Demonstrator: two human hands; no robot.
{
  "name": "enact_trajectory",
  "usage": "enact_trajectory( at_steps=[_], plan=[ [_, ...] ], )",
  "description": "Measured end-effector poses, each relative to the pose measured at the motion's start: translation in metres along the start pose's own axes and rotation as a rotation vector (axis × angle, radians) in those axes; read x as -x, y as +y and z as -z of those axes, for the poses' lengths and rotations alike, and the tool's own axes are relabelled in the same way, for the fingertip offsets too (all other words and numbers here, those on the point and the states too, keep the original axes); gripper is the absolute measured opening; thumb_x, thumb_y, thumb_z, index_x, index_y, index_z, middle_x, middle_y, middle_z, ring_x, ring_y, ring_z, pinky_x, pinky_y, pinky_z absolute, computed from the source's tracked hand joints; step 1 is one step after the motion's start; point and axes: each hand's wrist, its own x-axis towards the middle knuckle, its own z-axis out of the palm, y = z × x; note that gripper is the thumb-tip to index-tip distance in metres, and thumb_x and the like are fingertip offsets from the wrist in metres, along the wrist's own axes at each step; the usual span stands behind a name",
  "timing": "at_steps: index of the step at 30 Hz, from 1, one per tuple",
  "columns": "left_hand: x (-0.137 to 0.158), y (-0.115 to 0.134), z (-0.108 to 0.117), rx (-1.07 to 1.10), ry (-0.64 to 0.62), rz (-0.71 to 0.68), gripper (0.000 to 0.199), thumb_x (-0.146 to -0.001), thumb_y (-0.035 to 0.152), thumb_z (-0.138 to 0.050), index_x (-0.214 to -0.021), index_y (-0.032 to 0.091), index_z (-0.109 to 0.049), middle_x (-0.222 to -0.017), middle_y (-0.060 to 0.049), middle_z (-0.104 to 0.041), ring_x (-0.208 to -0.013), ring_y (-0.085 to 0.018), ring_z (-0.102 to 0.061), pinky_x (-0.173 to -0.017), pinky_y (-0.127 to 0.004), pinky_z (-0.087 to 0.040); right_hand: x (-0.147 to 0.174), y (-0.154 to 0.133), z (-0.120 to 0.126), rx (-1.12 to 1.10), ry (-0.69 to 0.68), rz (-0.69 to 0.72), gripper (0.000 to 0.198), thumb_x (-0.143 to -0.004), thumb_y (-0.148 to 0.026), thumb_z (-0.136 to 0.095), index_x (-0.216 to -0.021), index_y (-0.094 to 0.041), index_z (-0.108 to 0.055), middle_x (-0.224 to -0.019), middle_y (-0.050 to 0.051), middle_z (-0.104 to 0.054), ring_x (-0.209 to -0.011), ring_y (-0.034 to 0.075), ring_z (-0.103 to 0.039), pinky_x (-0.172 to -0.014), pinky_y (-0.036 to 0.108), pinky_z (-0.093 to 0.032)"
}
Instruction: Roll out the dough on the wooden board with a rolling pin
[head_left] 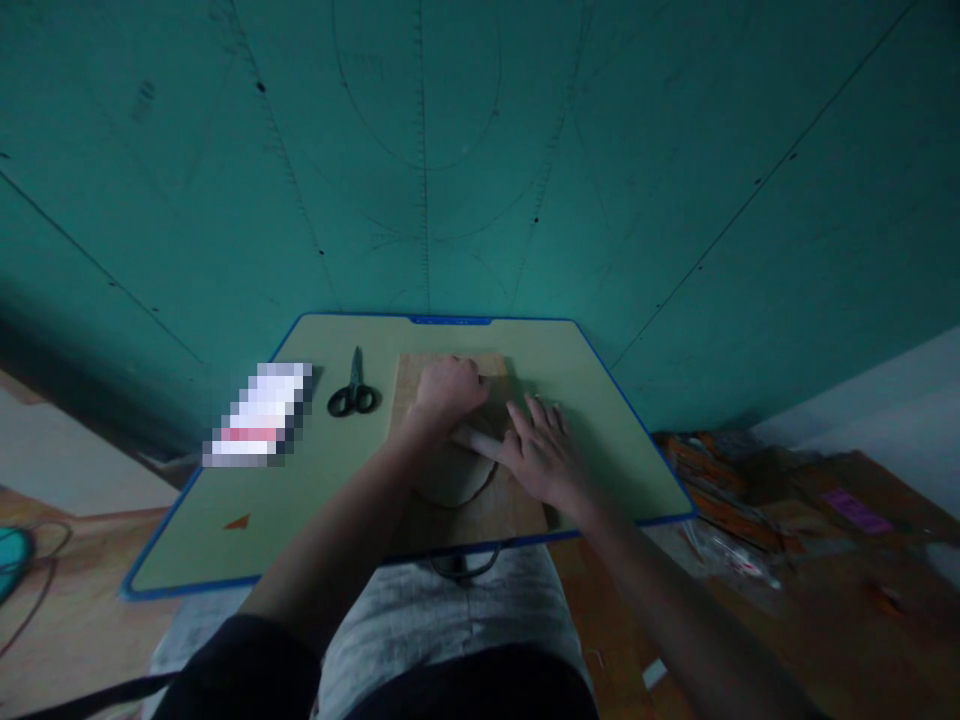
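A wooden board (525,515) lies on a small pale table (330,500) with a blue rim. On the board rests a flat, rounded, greyish piece (450,478) with a dark, uneven edge; its material is unclear. Over it lies a short, pale rod (478,441), slanting down to the right. My left hand (448,388) is closed above the board's upper part, and what its fingers hold, if anything, is hidden. Fingers spread, my right hand (541,452) reaches over the board's right edge, its thumb side at the rod's right end.
Black-handled scissors (354,390) lie left of the board. Further left is a blurred-out phone-like object (262,415). A small orange triangle (238,522) lies near the table's front left. A green marked wall (465,200) rises behind. Cardboard (847,500) is on the floor at right.
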Motion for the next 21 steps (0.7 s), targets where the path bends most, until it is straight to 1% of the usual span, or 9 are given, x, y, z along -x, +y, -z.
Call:
enact_trajectory(
  at_steps=[2,4,8,11,14,16,18,21],
  plan=[
    [0.005,0.000,0.001,0.006,-0.008,0.026,0.043,-0.091,0.037,-0.045,-0.107,0.010,-0.075,-0.103,-0.021,-0.074,-0.101,-0.033,-0.071,-0.084,-0.040,-0.056,0.003,-0.004,0.003,-0.048,0.014,-0.048,0.042,-0.099,-0.027,-0.039,-0.135,-0.022,-0.060,-0.143,0.014,-0.057,-0.138,0.037,-0.044,-0.110,0.062,-0.034],
    [0.010,-0.001,0.000,0.005,-0.014,0.053,0.043,-0.092,0.037,-0.045,-0.108,0.010,-0.075,-0.104,-0.021,-0.074,-0.102,-0.033,-0.070,-0.085,-0.039,-0.056,0.006,-0.008,0.006,-0.073,0.026,-0.055,0.045,-0.099,-0.028,-0.036,-0.140,-0.024,-0.057,-0.144,0.012,-0.057,-0.140,0.034,-0.043,-0.112,0.060,-0.033],
    [0.020,-0.004,-0.001,-0.003,-0.017,0.061,0.046,-0.093,0.038,-0.042,-0.109,0.010,-0.075,-0.104,-0.021,-0.074,-0.101,-0.032,-0.071,-0.085,-0.039,-0.056,0.014,-0.017,0.014,-0.065,-0.015,-0.050,0.048,-0.100,-0.028,-0.032,-0.139,-0.013,-0.057,-0.148,0.017,-0.052,-0.143,0.033,-0.039,-0.119,0.056,-0.025],
    [0.029,-0.006,-0.002,-0.009,-0.025,0.054,0.046,-0.092,0.040,-0.042,-0.106,0.011,-0.075,-0.101,-0.021,-0.074,-0.099,-0.033,-0.071,-0.082,-0.039,-0.056,0.019,-0.024,0.019,-0.058,-0.034,-0.076,0.048,-0.101,-0.029,-0.032,-0.138,-0.011,-0.058,-0.150,0.018,-0.049,-0.143,0.031,-0.040,-0.120,0.052,-0.025],
    [0.037,-0.008,-0.001,-0.005,-0.044,0.059,0.047,-0.092,0.043,-0.041,-0.103,0.012,-0.076,-0.098,-0.020,-0.075,-0.094,-0.034,-0.072,-0.078,-0.041,-0.057,0.023,-0.031,0.020,-0.055,-0.019,-0.074,0.050,-0.101,-0.029,-0.031,-0.139,-0.008,-0.056,-0.151,0.019,-0.047,-0.144,0.030,-0.038,-0.120,0.050,-0.024],
    [0.043,-0.010,0.000,0.008,-0.049,0.073,0.045,-0.093,0.041,-0.040,-0.102,0.013,-0.075,-0.097,-0.018,-0.075,-0.092,-0.033,-0.072,-0.077,-0.040,-0.056,0.027,-0.035,0.021,-0.051,-0.010,-0.068,0.051,-0.101,-0.028,-0.030,-0.140,-0.006,-0.054,-0.151,0.020,-0.047,-0.145,0.030,-0.037,-0.121,0.049,-0.025],
    [0.049,-0.011,0.000,0.014,-0.006,0.075,0.041,-0.094,0.038,-0.040,-0.104,0.014,-0.072,-0.101,-0.017,-0.073,-0.094,-0.031,-0.071,-0.078,-0.038,-0.055,0.031,-0.040,0.021,-0.047,-0.008,-0.063,0.051,-0.100,-0.027,-0.031,-0.141,-0.004,-0.053,-0.151,0.021,-0.047,-0.144,0.031,-0.039,-0.120,0.048,-0.028],
    [0.060,-0.013,-0.003,-0.022,0.135,0.051,0.038,-0.093,0.036,-0.044,-0.111,0.012,-0.067,-0.108,-0.017,-0.070,-0.103,-0.031,-0.066,-0.085,-0.040,-0.052,0.038,-0.048,0.022,-0.038,0.007,-0.054,0.052,-0.098,-0.025,-0.034,-0.142,-0.002,-0.051,-0.153,0.023,-0.043,-0.140,0.031,-0.044,-0.118,0.047,-0.032]
  ],
)
